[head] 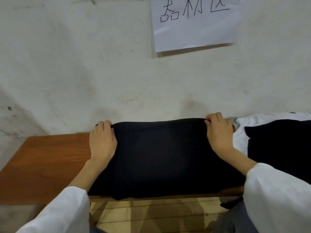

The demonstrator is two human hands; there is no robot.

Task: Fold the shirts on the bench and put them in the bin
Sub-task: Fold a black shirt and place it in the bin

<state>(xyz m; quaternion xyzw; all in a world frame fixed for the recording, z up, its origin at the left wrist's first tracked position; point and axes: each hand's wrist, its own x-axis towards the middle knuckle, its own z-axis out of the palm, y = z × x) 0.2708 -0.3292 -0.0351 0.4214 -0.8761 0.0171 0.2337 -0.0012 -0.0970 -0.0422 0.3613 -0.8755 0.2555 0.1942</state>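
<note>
A black shirt (pixel 159 157) lies spread across the wooden bench (pixel 45 165), reaching from the wall to the near edge. My left hand (pixel 102 142) grips its far left corner, fingers curled over the cloth edge by the wall. My right hand (pixel 218 133) pinches the far right corner in the same way. Both arms wear white sleeves. At the right lies a white shirt (pixel 242 142) with another dark garment (pixel 282 143) on top of it. No bin is in view.
A rough white wall (pixel 101 64) stands right behind the bench, with a paper sign (pixel 193 26) taped to it. The bench's left part shows bare wood. Tiled floor (pixel 151 216) shows below the front edge, and my grey trouser leg (pixel 235 219) is at the lower right.
</note>
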